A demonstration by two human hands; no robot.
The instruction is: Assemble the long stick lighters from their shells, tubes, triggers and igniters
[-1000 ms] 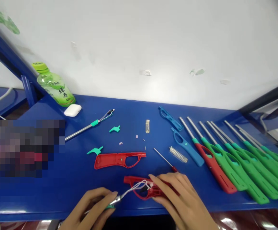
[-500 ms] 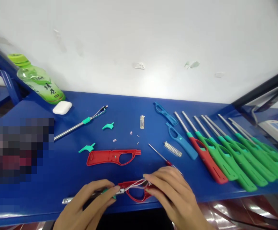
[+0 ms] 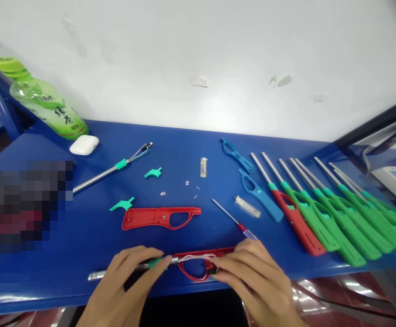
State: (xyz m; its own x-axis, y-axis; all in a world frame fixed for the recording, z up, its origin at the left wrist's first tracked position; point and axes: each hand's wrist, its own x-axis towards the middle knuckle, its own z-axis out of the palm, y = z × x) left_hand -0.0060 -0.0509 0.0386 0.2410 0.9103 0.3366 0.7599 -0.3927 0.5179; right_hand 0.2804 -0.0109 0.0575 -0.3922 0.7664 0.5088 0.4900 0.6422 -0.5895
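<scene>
My left hand [image 3: 127, 281] is closed around a lighter's metal tube [image 3: 97, 275] with a green collar [image 3: 155, 263]. White wires [image 3: 196, 257] run from the tube's end to my right hand [image 3: 254, 279]. Its fingers pinch a small black part [image 3: 212, 270] at the wires' far end. Beneath the wires lies a red lighter half-shell [image 3: 191, 275] with its trigger loop showing; my right fingers cover part of it. Behind the hands rests another red half-shell [image 3: 162, 218], inner side up. A screwdriver [image 3: 243, 228] lies just beyond my right hand.
Green triggers [image 3: 154, 172], tiny metal parts, clear fuel tanks [image 3: 247, 206] and blue half-shells [image 3: 261, 195] lie mid-table. Several assembled lighters [image 3: 323, 222] line the right. A second tube assembly [image 3: 97, 178], white case [image 3: 84, 145] and green bottle [image 3: 49, 104] are at left.
My right hand has moved slightly right with the wires, which now run straighter. The black part has come into view at its fingertips. The camera view has shifted a little.
</scene>
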